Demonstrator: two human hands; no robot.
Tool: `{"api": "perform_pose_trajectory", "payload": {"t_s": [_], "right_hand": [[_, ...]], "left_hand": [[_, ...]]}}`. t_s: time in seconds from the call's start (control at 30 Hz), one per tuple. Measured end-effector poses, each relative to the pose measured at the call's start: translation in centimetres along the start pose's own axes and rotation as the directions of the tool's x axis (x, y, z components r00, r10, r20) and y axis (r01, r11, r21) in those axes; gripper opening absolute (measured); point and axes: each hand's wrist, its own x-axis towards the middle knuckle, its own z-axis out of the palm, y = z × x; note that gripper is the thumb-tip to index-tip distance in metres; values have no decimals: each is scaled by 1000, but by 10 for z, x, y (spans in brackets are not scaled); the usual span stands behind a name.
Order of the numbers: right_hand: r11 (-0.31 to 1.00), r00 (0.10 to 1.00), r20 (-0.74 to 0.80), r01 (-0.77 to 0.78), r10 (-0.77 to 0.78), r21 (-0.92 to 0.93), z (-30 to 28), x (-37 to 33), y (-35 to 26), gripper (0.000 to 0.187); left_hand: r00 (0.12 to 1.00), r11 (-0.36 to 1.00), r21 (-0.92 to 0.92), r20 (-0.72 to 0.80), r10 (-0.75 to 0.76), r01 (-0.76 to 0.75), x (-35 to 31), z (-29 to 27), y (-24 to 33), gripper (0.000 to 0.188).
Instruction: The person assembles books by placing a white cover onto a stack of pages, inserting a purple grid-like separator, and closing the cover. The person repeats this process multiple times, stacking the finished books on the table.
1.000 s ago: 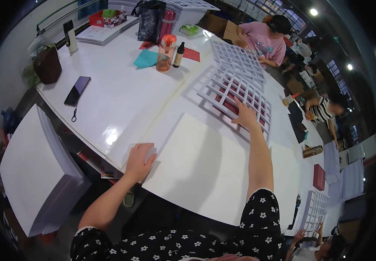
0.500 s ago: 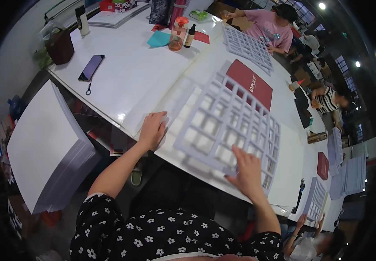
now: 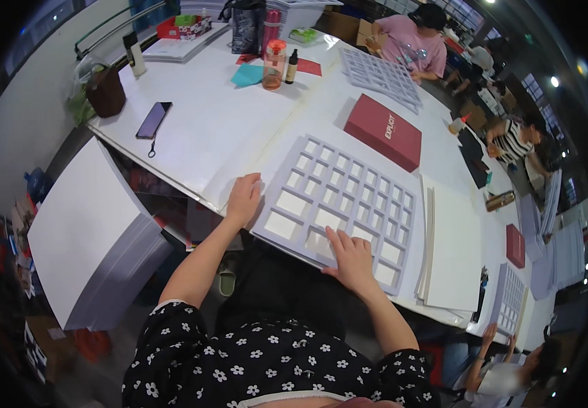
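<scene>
A pale grey grid tray (image 3: 312, 212) with many rectangular cells lies flat along the near edge of the white table. White shows through its openings. My left hand (image 3: 244, 200) rests by the tray's left side with fingers stretched forward, close to the rim; whether it touches is unclear. My right hand (image 3: 352, 262) is over the tray's near edge, fingers extended onto the front bars and thumb out to the left. Neither hand grips anything. Just beyond the tray sits a dark red box (image 3: 384, 132). White sheets or boards (image 3: 452, 245) lie to the tray's right.
A tall stack of white boards (image 3: 90, 234) stands at my left. The phone (image 3: 153, 120), orange-lidded bottle (image 3: 274, 66) and small dark bottle (image 3: 292, 67) are farther back. Across the table a person in pink (image 3: 413, 44) is beside another grid (image 3: 382, 76). Others work at the right.
The grid tray, blurred and raised over the sheets and red box before, now lies flat and farther left. My right hand has moved left with it; the left hand stays beside it.
</scene>
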Motion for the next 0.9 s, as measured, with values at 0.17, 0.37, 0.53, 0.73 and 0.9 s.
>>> {"api": "perform_pose_trajectory", "payload": {"t_s": [0.17, 0.37, 0.53, 0.73, 0.9], "right_hand": [[989, 969, -204, -130, 141, 64, -12, -26, 3, 100], [749, 683, -309, -619, 662, 236, 9, -154, 80, 92], [709, 678, -207, -673, 705, 209, 35, -194, 85, 76], [756, 670, -357, -613, 651, 228, 51, -190, 78, 46], [813, 679, -470, -559, 563, 165, 56, -192, 78, 38]], "left_hand": [[980, 940, -278, 96, -175, 196, -4, -10, -13, 33], [932, 992, -11, 343, -116, 127, -67, -57, 34, 47], [893, 948, 279, 449, 12, -153, -81, -62, 60, 62], [912, 950, 289, 409, -6, -123, -75, -57, 60, 44], [915, 925, 350, 404, -3, -151, -68, -57, 62, 37]]}}
